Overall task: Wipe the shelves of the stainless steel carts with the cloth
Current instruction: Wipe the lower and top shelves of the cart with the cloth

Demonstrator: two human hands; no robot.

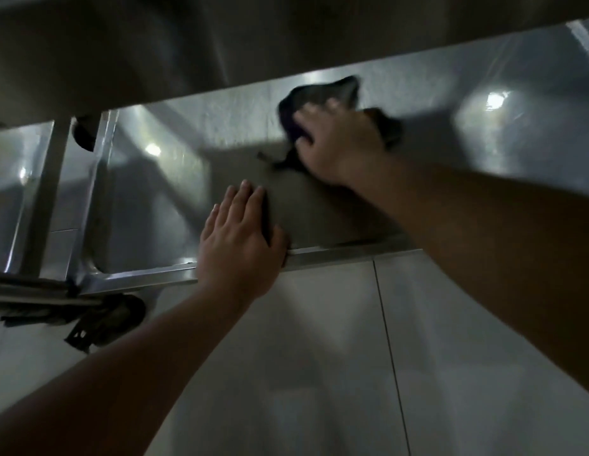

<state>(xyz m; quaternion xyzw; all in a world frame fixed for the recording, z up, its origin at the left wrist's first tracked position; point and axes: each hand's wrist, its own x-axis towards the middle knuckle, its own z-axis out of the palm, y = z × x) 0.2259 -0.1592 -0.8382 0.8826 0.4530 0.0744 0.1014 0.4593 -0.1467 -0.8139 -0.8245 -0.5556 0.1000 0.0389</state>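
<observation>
Right hand: the right hand (339, 143) lies at about 12 o'clock in the view, palm down on the dark cloth (322, 97), fingers spread and pressing it flat; the picture is blurred there, so whether any finger curls round the fabric cannot be told.
Cloth: bunched on the lower shelf (500, 133) of the stainless steel cart, showing beyond the fingertips toward 12 o'clock and trailing out under the hand toward 9 o'clock.
Left hand: the left hand (242, 238) rests at the centre of the view, toward 7 o'clock from the right hand, fingers straight and close together, flat on the shelf, with the palm over the front rim (345, 253); it holds nothing.
Upper shelf: the underside of an upper shelf (154, 44) fills the 12 o'clock band.
Caster: a black caster (118, 315) sits under the shelf corner at 8 o'clock.
Floor: pale floor tiles (319, 357) fill the 6 o'clock part of the view.
</observation>
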